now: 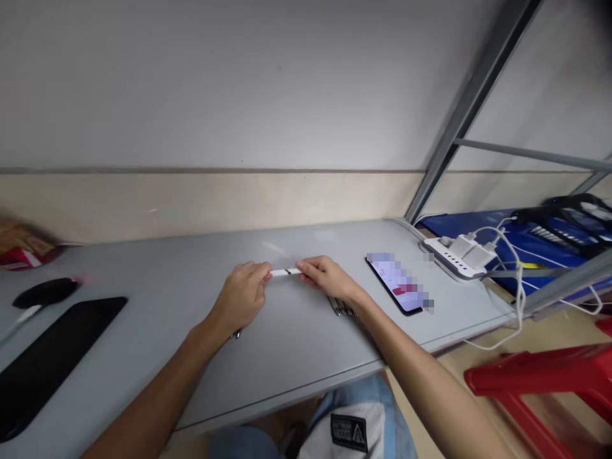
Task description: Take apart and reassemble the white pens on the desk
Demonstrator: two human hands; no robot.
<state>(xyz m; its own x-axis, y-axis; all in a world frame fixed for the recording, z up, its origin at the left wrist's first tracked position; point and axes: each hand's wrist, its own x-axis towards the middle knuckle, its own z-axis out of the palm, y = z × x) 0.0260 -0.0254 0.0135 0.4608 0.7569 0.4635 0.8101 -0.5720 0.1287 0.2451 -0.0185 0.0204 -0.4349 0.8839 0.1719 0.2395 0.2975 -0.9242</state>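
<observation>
A slim white pen (285, 272) with a dark mark near its middle is held level just above the grey table (296, 357). My left hand (245, 290) pinches its left end, and my right hand (322, 275) has the other end between thumb and fingers. Several slim pens with metallic tips (342, 308) lie below my right wrist, partly covered by it. Under my left wrist a small dark, shiny tip (236, 333) peeks out; the rest of that thing is hidden.
To the right lie a lit phone (396, 284) and a white power strip (454, 258) with chargers and cables. At left are a black mouse (45, 292), a black slab (62, 357) and a red packet (26, 245). A red stool (540, 370) stands beyond the table edge.
</observation>
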